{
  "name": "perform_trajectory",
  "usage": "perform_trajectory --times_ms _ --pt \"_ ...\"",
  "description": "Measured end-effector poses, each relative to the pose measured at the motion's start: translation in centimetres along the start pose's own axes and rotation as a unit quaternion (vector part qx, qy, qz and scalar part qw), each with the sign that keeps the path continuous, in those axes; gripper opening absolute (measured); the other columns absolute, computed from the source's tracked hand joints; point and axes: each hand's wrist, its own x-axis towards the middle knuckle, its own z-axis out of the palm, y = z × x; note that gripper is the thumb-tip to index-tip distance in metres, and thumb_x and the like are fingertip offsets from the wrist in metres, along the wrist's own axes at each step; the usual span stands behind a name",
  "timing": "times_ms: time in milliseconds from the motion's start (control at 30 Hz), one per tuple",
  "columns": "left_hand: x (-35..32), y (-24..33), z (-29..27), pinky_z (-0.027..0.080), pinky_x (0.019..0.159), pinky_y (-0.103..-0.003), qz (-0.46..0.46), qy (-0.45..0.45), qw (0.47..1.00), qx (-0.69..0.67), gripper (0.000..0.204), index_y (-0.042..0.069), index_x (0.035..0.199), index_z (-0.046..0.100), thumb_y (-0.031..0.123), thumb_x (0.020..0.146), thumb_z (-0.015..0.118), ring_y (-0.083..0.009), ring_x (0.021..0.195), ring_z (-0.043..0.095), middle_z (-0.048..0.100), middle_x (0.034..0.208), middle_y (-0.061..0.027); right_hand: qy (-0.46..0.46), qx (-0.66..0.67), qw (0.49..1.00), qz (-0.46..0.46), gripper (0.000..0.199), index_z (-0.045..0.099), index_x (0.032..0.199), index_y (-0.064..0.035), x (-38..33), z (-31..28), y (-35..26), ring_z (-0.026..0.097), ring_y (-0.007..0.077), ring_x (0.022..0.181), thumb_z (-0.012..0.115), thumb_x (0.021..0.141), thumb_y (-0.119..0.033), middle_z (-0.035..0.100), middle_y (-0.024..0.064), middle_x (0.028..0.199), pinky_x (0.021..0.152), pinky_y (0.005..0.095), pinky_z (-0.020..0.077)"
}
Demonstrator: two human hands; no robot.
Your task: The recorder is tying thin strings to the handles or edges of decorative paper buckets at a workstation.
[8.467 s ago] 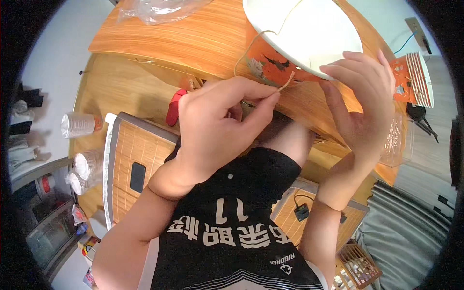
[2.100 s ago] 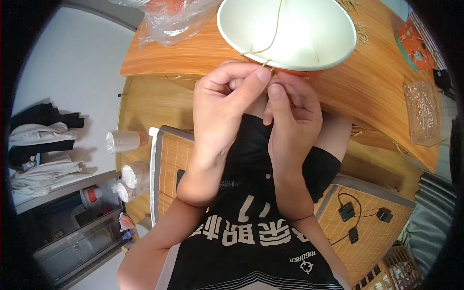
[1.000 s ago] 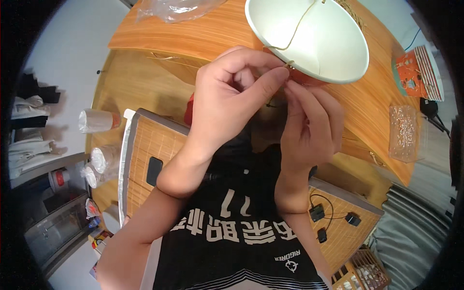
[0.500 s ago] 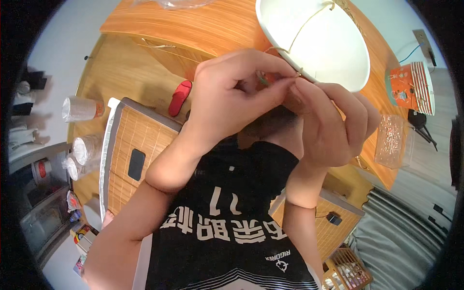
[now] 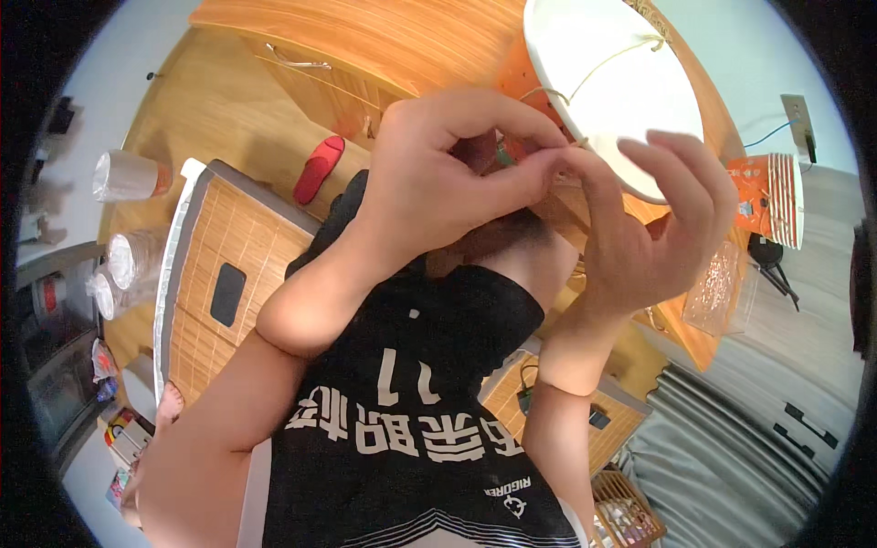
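A paper bucket (image 5: 630,100), white inside and orange outside, is tilted with its open mouth facing me. Thin tan cord (image 5: 598,69) runs across the mouth, with a knot at the far rim. At the near rim, my left hand (image 5: 438,173) pinches the cord's end between thumb and forefinger. My right hand (image 5: 662,242) meets it there, thumb and forefinger closed at the same spot, its other fingers raised and spread. The fingertips hide most of the cord between them.
The bucket is over a wooden table (image 5: 411,41). Right of it are stacked orange paper buckets (image 5: 772,201) and a clear plastic box (image 5: 713,288). Stacks of clear containers (image 5: 128,260), a red slipper (image 5: 320,169) and a mat-topped surface with a phone (image 5: 228,294) are on the left.
My right hand's outer fingers have lifted and spread, while both hands' fingertips stay together at the rim. The bucket appears farther right, and the whole view has shifted slightly.
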Motion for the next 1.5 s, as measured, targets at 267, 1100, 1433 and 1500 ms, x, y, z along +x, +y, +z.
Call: perform_trajectory --times_ms 267,1100,1433,1500 --pt "0.1 -0.1 0.1 0.036 0.051 -0.015 -0.137 -0.021 0.978 -0.155 0.013 0.001 0.094 0.074 0.012 0.086 0.075 0.003 0.059 0.046 0.066 0.073 0.0062 -0.058 -0.013 0.997 -0.04 0.024 0.073 0.091 -0.0095 -0.4 -0.8 0.0 0.063 0.0225 0.093 0.086 0.07 -0.008 0.069 0.0054 0.096 0.081 0.0327 0.0502" --pt "0.1 0.7 -1.3 0.037 0.052 -0.015 -0.165 -0.042 0.98 -0.106 0.01 -0.002 0.096 0.072 0.004 0.089 0.071 0.0021 0.059 0.05 0.064 0.07 0.0053 0.117 0.45 0.656 0.595 0.036 0.063 0.111 0.0079 -4.0 3.0 -7.8 0.032 0.0005 0.038 0.054 0.102 -0.026 0.062 0.004 0.062 0.036 0.0187 0.0214" --pt "0.2 1.0 -0.7 0.028 0.048 -0.014 -0.171 -0.057 0.977 -0.111 0.008 -0.001 0.094 0.072 0.002 0.086 0.073 0.0047 0.054 0.041 0.053 0.061 0.0108 0.186 0.48 0.602 0.61 0.021 0.065 0.102 0.0036 -2.4 3.3 -8.9 0.03 0.0 0.04 0.059 0.099 -0.017 0.049 -0.0035 0.055 0.038 0.0176 0.0213" --pt "-0.1 1.2 -0.6 0.028 0.047 -0.014 -0.195 -0.027 0.969 -0.151 0.008 -0.001 0.094 0.071 0.0 0.086 0.073 0.0049 0.054 0.04 0.052 0.06 0.0112 0.192 0.468 0.601 0.618 0.022 0.065 0.102 0.0034 -2.7 3.5 -8.8 0.03 0.0002 0.04 0.059 0.1 -0.018 0.045 -0.0048 0.054 0.038 0.0177 0.0212"
